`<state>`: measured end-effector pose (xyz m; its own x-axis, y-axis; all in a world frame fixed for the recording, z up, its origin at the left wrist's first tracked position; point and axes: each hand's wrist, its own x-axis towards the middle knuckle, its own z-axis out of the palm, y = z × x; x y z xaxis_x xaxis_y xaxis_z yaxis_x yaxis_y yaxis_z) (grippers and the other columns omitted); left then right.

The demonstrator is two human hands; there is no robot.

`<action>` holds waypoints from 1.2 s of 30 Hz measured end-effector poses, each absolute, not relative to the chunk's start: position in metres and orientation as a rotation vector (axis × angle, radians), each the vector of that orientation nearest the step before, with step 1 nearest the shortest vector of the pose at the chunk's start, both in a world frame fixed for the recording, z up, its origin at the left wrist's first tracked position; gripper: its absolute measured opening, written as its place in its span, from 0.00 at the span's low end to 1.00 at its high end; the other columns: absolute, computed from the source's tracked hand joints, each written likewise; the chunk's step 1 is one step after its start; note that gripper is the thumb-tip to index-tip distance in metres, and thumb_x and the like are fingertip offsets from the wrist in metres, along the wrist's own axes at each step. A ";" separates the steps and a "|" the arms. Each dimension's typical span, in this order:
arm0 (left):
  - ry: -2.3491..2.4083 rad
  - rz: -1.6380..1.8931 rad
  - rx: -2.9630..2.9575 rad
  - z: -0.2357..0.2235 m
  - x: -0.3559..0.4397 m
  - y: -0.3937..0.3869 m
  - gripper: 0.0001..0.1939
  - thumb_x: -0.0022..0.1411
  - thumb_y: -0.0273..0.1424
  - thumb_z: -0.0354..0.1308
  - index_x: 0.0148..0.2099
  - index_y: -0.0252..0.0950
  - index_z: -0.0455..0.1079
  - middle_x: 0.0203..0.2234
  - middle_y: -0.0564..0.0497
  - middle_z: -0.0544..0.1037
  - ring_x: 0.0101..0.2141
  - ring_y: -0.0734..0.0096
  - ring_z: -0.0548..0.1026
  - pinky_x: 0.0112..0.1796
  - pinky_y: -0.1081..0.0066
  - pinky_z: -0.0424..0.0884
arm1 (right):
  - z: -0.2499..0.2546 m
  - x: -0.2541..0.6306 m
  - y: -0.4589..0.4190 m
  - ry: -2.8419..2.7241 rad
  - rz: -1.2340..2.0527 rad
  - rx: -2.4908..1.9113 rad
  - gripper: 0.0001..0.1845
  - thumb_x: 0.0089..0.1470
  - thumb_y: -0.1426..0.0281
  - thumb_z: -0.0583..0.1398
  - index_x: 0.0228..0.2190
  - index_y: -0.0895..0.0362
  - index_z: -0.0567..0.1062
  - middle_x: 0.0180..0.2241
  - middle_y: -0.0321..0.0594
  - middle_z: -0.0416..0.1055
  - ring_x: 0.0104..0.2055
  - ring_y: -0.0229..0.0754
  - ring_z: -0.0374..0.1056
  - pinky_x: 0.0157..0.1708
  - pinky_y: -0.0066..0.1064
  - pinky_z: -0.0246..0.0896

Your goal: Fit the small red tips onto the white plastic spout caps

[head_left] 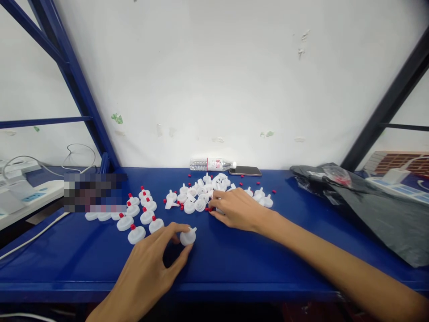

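Observation:
My left hand (150,259) pinches a white plastic spout cap (187,237) between thumb and fingers, just above the blue table near its front edge. The cap's thin nozzle points up and right, with no red tip on it. My right hand (237,208) reaches into a loose pile of white spout caps (189,206), its fingers curled down beside small red tip caps (182,207). Whatever those fingertips hold is hidden. On the left, several white spout caps with red tips (136,234) stand in slanting rows, nozzles upward.
A clear water bottle (212,164) lies against the wall, with a phone (245,171) beside it. Black plastic bags (362,210) cover the right side of the table. White power strips (31,197) and cables sit at the left. Blue frame posts (72,76) rise at the left.

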<state>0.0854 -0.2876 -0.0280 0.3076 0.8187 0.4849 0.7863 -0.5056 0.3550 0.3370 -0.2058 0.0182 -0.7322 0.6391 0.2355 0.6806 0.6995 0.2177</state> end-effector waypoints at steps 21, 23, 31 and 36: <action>1.476 0.975 2.554 -0.036 0.083 -0.280 0.15 0.70 0.39 0.59 0.56 0.45 0.75 0.45 0.51 0.83 0.42 0.62 0.82 0.43 0.65 0.78 | 0.026 0.319 -0.226 -2.254 0.727 -0.695 0.06 0.63 0.69 0.65 0.37 0.54 0.85 0.36 0.35 0.83 0.30 0.35 0.75 0.36 0.27 0.67; 1.482 0.954 2.542 -0.034 0.083 -0.281 0.15 0.70 0.38 0.59 0.56 0.45 0.76 0.42 0.51 0.83 0.40 0.62 0.82 0.41 0.66 0.78 | 0.020 0.316 -0.226 -2.311 0.627 -0.643 0.07 0.65 0.70 0.64 0.40 0.53 0.85 0.39 0.36 0.83 0.38 0.38 0.77 0.42 0.29 0.68; 1.611 0.923 2.486 -0.038 0.083 -0.279 0.22 0.69 0.38 0.59 0.63 0.40 0.71 0.26 0.57 0.75 0.21 0.71 0.72 0.24 0.73 0.67 | 0.002 0.305 -0.229 -2.338 0.418 -0.584 0.09 0.66 0.70 0.62 0.41 0.57 0.84 0.40 0.40 0.82 0.41 0.39 0.77 0.43 0.29 0.69; 1.627 0.908 2.480 -0.039 0.083 -0.277 0.27 0.69 0.40 0.59 0.67 0.39 0.67 0.23 0.60 0.71 0.18 0.73 0.67 0.22 0.73 0.63 | 0.001 0.303 -0.234 -2.414 0.253 -0.593 0.11 0.69 0.71 0.59 0.43 0.56 0.83 0.43 0.39 0.80 0.41 0.37 0.76 0.40 0.26 0.66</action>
